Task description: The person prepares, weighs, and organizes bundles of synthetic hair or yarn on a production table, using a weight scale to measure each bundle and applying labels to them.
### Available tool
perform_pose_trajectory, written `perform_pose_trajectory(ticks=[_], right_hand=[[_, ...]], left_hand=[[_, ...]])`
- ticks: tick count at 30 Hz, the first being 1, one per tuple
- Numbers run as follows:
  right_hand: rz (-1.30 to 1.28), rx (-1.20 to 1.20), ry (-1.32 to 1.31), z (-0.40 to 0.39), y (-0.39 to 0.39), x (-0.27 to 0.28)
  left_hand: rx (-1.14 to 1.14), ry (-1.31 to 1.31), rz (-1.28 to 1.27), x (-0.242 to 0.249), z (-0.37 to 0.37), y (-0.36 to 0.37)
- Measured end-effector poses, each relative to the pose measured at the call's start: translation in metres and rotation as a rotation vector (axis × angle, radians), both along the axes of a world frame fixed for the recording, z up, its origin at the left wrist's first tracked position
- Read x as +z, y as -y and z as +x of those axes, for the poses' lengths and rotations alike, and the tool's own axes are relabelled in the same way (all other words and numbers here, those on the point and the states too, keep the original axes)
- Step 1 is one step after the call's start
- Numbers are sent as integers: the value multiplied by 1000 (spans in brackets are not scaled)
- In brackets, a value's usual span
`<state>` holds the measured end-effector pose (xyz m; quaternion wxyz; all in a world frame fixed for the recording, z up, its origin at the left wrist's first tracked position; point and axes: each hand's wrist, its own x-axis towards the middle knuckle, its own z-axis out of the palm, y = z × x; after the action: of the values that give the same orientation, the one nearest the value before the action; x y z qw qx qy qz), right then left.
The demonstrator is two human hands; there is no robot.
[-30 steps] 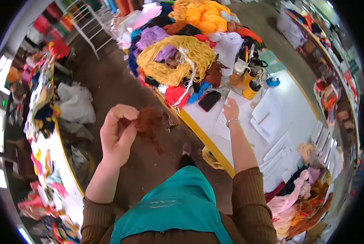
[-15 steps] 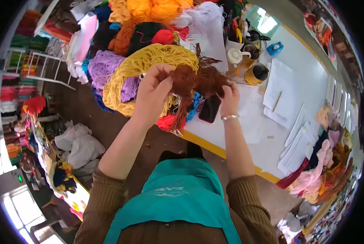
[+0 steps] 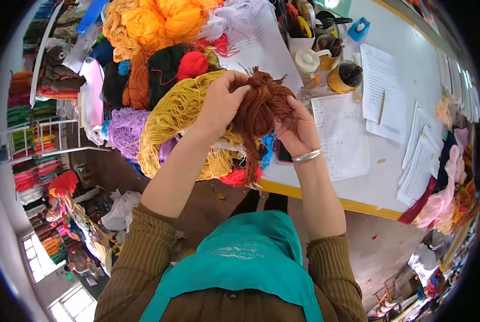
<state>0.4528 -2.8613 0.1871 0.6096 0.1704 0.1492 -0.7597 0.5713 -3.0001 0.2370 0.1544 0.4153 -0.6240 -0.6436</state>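
Observation:
A bundle of reddish-brown yarn (image 3: 261,107) is held between my two hands above the table's near edge, with loose strands hanging down toward me. My left hand (image 3: 225,102) pinches its left side near the top. Curled round the lower right side is my right hand (image 3: 299,129), a silver bracelet on its wrist. Beneath and left of the bundle lies a large mustard-yellow yarn skein (image 3: 170,112), with purple yarn (image 3: 126,129) beside it. A dark phone (image 3: 284,154) shows partly under my right hand.
Orange yarn (image 3: 162,24) and a red ball (image 3: 192,65) sit farther back on the heap. Behind my right hand stand a white jug (image 3: 308,60) and a yellow cup (image 3: 344,78). Papers (image 3: 339,134) and a pencil (image 3: 382,100) lie on the white table (image 3: 406,80).
The brown yarn was stretched apart between my hands; now it is gathered into a rounder bundle, my hands closer together. My right hand has turned palm-inward, and the camera view has shifted.

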Motion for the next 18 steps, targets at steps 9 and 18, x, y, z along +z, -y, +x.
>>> perform_pose_trajectory(ticks=[9,18], right_hand=[[51,58,-316,-1,23,44],[51,-25,-934,8,34,115]], left_hand=[[80,-75,-50,18,11,7],[241,-1324,979,44,112,12]])
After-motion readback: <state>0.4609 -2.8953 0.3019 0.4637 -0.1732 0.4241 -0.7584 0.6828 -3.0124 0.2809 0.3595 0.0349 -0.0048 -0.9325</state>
